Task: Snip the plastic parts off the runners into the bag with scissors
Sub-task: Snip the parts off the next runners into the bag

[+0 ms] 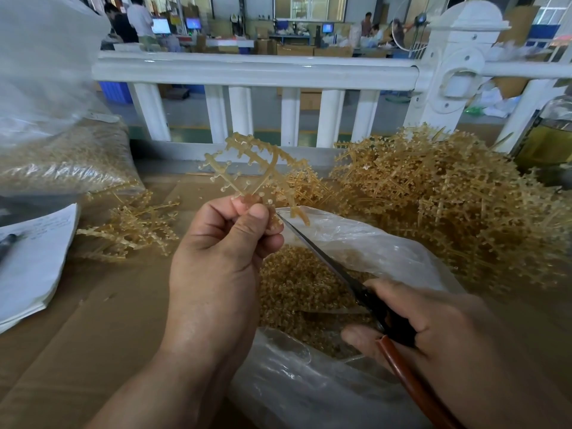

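My left hand (223,252) pinches a translucent amber runner (247,162) between thumb and fingers and holds it upright above the open clear plastic bag (380,252). Small amber parts still sit on the runner's branches. My right hand (433,329) grips scissors (328,261) with black and red-brown handles. Their blades look almost closed, and the tip touches the runner's lower branch just right of my left thumb. Inside the bag lies a heap of cut amber parts (303,292).
A big pile of amber runners (448,205) fills the right side of the cardboard-covered table (93,320). A smaller heap of runners (133,227) lies left. A filled clear bag (62,162) and a notepad (31,261) sit far left. A white railing (253,72) runs behind.
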